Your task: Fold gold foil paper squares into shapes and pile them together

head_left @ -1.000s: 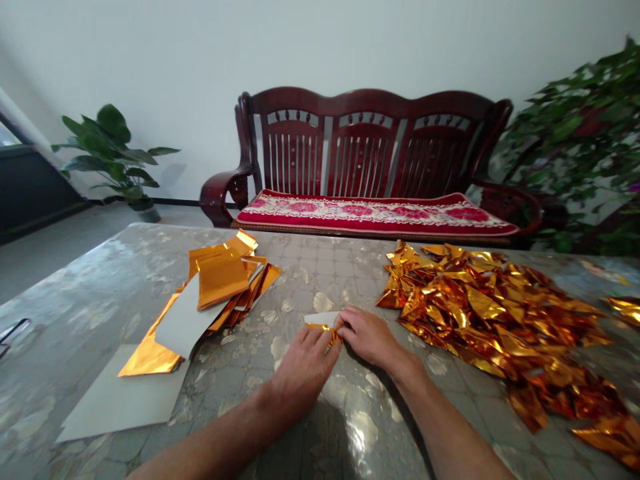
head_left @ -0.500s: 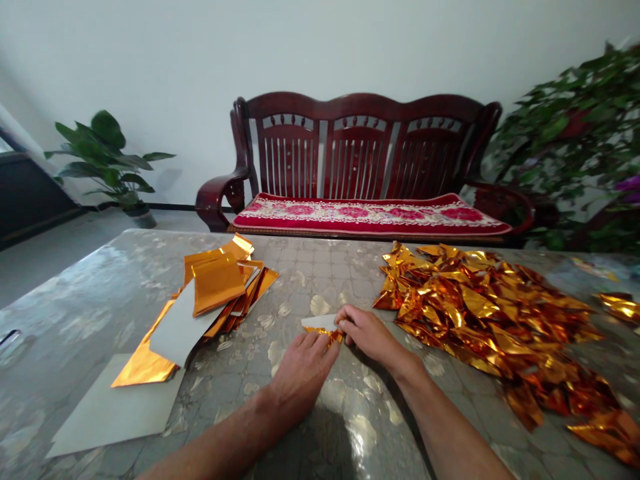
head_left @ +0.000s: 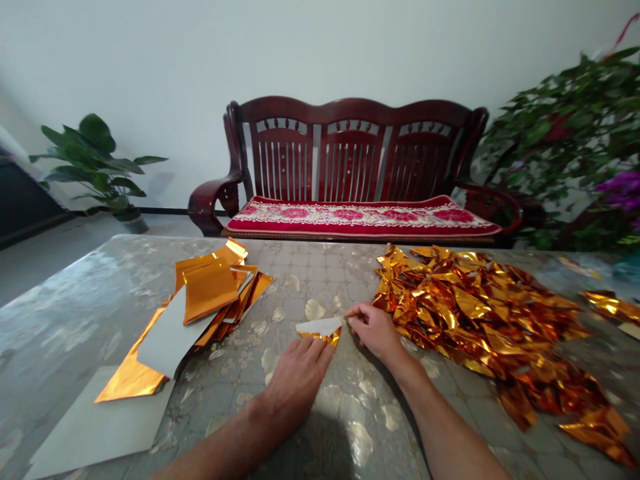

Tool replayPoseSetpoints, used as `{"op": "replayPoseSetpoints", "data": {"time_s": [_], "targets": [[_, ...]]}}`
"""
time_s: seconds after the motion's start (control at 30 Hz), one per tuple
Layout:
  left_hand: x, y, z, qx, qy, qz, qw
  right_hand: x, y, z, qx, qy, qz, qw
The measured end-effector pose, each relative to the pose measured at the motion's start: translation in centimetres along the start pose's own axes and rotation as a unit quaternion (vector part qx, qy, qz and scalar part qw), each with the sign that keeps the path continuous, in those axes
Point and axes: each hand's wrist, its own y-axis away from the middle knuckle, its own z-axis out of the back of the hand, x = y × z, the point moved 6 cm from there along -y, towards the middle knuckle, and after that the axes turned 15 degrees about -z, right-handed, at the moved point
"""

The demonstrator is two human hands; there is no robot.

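A small folded piece of gold foil paper (head_left: 320,327) lies on the table, its pale backing turned up along the far side and shiny gold along the near side. My left hand (head_left: 300,373) presses it down, with the fingers together over its near part and hiding some of it. Just off the paper's right end is my right hand (head_left: 374,330), its thumb and forefinger slightly apart and nothing visible between them; the other fingers are curled. To the left lies a loose stack of gold foil sheets (head_left: 213,287), some showing pale backs. On the right spreads a heap of folded gold foil pieces (head_left: 470,307).
The table (head_left: 240,413) has a patterned, glossy cover. Beyond its far edge stands a dark wooden bench (head_left: 350,153) with a red floral cushion (head_left: 360,217). A potted plant (head_left: 100,167) is at the left, leafy foliage (head_left: 565,140) at the right. Clear plastic (head_left: 570,270) lies behind the heap.
My right hand has let go of the foil paper's right end and moved slightly right. My left hand still presses the paper. The view has shifted a little.
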Motion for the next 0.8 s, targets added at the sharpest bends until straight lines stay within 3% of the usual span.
{"op": "replayPoseSetpoints", "data": {"time_s": [0.1, 0.17, 0.43, 0.67, 0.8], "targets": [[0.0, 0.1, 0.0, -0.001, 0.004, -0.003, 1.0, 1.4, 0.7, -0.2, -0.019, 0.084, 0.103, 0.991], [0.1, 0.2, 0.0, 0.002, 0.003, 0.0, 1.0, 2.0, 1.2, -0.5, -0.005, 0.12, 0.13, 0.984], [0.6, -0.3, 0.2, 0.005, 0.008, 0.021, 1.0, 2.8, 2.2, -1.0, 0.033, 0.212, 0.111, 0.97], [2.2, -0.4, 0.4, -0.01, 0.071, 0.141, 0.987, 3.8, 4.0, -1.5, 0.049, 0.254, 0.097, 0.961], [2.7, -0.1, 0.7, -0.009, 0.09, 0.171, 0.981, 3.8, 4.2, -1.9, 0.017, 0.266, 0.088, 0.96]]}}
